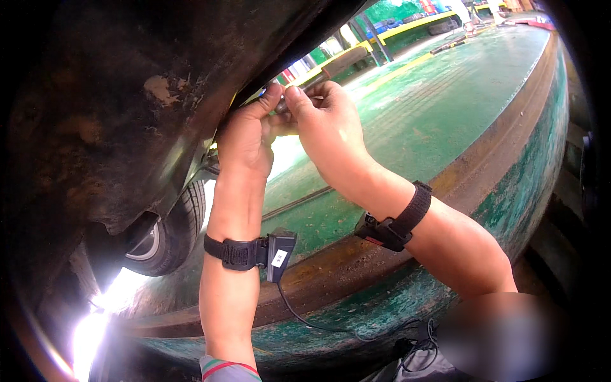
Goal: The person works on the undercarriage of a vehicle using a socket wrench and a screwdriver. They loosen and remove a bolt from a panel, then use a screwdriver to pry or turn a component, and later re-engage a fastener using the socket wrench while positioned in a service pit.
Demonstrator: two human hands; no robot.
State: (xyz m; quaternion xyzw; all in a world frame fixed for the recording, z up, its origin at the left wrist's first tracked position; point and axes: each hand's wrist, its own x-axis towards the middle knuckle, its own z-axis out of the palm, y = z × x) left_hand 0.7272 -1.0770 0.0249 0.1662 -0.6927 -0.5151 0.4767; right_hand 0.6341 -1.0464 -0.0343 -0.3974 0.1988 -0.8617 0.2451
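Both my hands are raised close together at the edge of a dark, dirty vehicle underside. My left hand has its thumb up and its fingers curled round a small dark metal piece. From the other side my right hand closes on the same piece, thumb against curled fingers. Behind the right fingers a dark rod-like part with a reddish end shows; whether it joins the held piece I cannot tell. The fingertips partly hide the piece, so its exact kind is unclear.
A vehicle wheel stands left of my left forearm. The worn green floor ends in a rusty metal edge over a drop. A black cable hangs from the left wrist-strap device. A yellow-edged bench stands far back.
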